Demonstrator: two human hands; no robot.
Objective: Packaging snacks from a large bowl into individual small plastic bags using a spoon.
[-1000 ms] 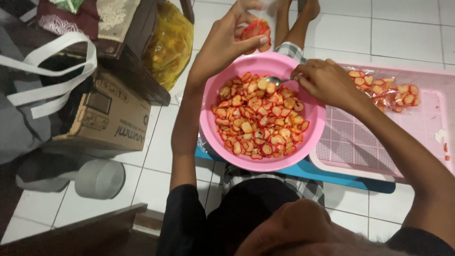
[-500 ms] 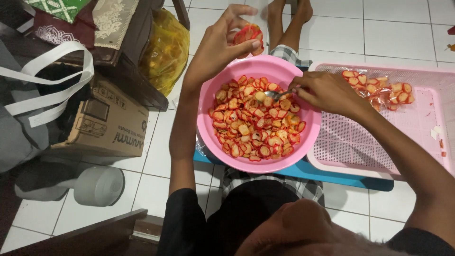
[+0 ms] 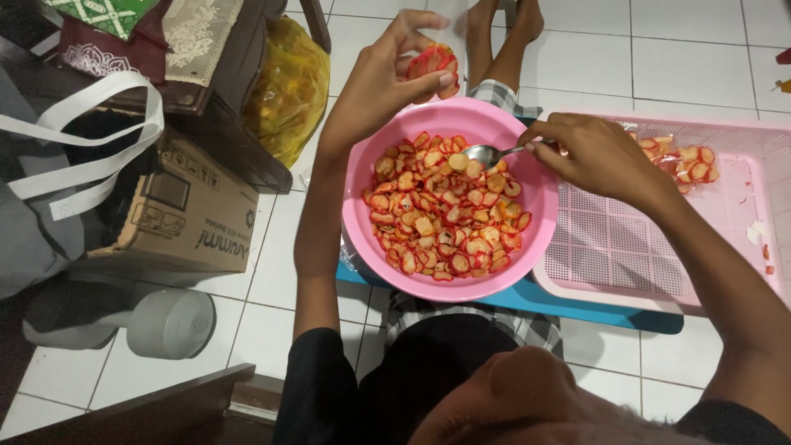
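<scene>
From my remote seat I read the floor from the left: a grey cloth bag with white straps (image 3: pixel 49 177) slumps beside a cardboard box (image 3: pixel 185 218), matte and creased, with a pale cylindrical container (image 3: pixel 169 323) lying on the white floor tiles (image 3: pixel 659 58) below it. Past the box hangs a crinkled yellow plastic bag (image 3: pixel 290 86), glossy and translucent.

My left hand (image 3: pixel 387 74) is raised above the far rim of the pink plastic bowl (image 3: pixel 358 173), its thumb and fingertips closed around a small clear packet of red-edged chips (image 3: pixel 432 64). The packet sits up and to the left of the spoon, well apart from the bowl's contents.

The bowl is round and smooth, heaped with thin sliced chips (image 3: pixel 441 218), pale discs with red rims that look dry and brittle. It rests on a blue board (image 3: pixel 577 301), which juts out beneath it.

My right hand (image 3: pixel 597 152) is pinched shut on the handle of a metal spoon (image 3: pixel 494 152). The spoon's long axis runs nearly level, handle to the right at my fingers, shiny scoop to the left, resting on the chips near the bowl's upper right. The right hand is the nearer one to the heap; the packet lies up-left from the scoop.

Farthest right, a pink perforated tray (image 3: pixel 626 247), rigid with a gridded floor, touches the bowl's side and holds a filled chip packet (image 3: pixel 680 161) at its far end.
</scene>
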